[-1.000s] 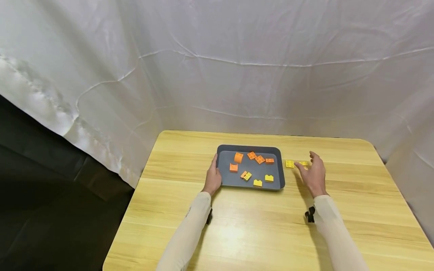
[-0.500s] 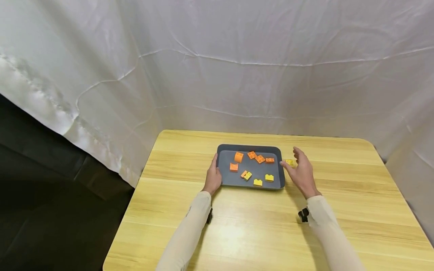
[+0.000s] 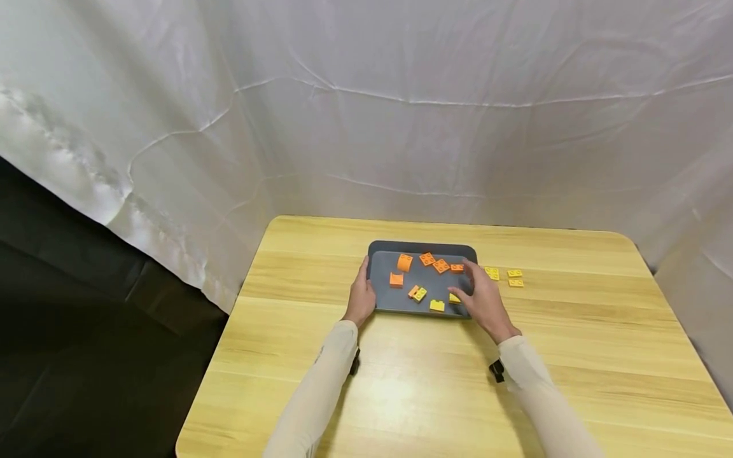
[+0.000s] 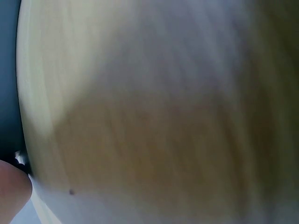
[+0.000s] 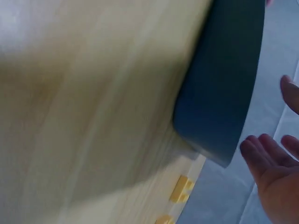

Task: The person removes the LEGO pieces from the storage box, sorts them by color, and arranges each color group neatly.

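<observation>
A dark grey tray (image 3: 380, 302) holds several orange and yellow toy building bricks. My left hand (image 3: 359, 298) rests along the tray's left side with its fingers fairly straight; a fingertip or thumb tip (image 4: 14, 191) shows beside the tray wall in the left wrist view. Over the tray's right end reaches my right hand (image 3: 483, 299), thumb and fingers spread apart, holding nothing visible. Between them, near the thumb, lies a yellow brick (image 3: 454, 298), partly hidden. An orange brick (image 3: 457, 268) is close to the right fingertips. Another yellow brick (image 3: 437, 306) sits near the tray's front wall.
Right of the tray, a yellow brick (image 3: 492, 273) and two smaller yellow bricks, one behind (image 3: 515, 273) and one in front (image 3: 516, 284), lie on the wooden table (image 3: 412, 394). A pale curtain (image 3: 401, 146) hangs behind the table.
My right hand has moved left from the loose yellow bricks to above the tray's right end, uncovering those bricks. The left hand stays at the tray's left side.
</observation>
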`<state>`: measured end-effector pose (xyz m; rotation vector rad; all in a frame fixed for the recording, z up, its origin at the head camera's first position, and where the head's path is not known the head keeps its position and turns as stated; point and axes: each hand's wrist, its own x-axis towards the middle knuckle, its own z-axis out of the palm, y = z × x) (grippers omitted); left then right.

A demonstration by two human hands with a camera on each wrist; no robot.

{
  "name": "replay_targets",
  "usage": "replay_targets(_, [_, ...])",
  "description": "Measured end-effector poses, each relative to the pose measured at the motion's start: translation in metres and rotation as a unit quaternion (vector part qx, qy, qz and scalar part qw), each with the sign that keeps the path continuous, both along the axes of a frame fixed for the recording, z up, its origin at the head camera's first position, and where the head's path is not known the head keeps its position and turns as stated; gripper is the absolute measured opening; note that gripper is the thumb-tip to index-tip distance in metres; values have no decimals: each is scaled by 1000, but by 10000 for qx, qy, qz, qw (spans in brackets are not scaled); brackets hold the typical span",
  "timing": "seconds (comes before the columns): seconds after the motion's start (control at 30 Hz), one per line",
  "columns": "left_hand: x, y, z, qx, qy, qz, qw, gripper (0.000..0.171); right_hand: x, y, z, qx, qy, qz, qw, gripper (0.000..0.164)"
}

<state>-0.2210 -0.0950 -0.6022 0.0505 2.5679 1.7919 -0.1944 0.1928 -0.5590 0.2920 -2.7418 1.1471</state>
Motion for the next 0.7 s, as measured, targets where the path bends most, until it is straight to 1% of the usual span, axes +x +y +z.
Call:
replay_targets(0.13, [-2, 0, -2, -39, -11, 37, 10000, 62, 1, -5, -3, 243, -470, 182, 9984, 72])
replay_targets(0.23, [-3, 0, -4, -32, -28, 45, 10000, 62, 2, -7, -4, 358, -792, 206, 9960, 70])
replay_targets(0.37, [-2, 1, -5, -21, -56, 45, 10000, 62, 4, -8, -6, 419, -1040, 213, 9935, 68])
replay_targets(0.43, [-2, 1, -6, -52, -45, 47, 10000, 62, 5, -8, -6, 419, -1060, 229, 9932, 67])
replay_targets(0.53, [-2, 1, -5, -79, -46, 51, 9999, 62, 7, -9, -7, 467, -972, 271, 9938, 65])
replay_targets(0.7, [0, 1, -4, -110, -115, 62, 9999, 62, 7, -10, -10, 629, -734, 307, 9948, 54])
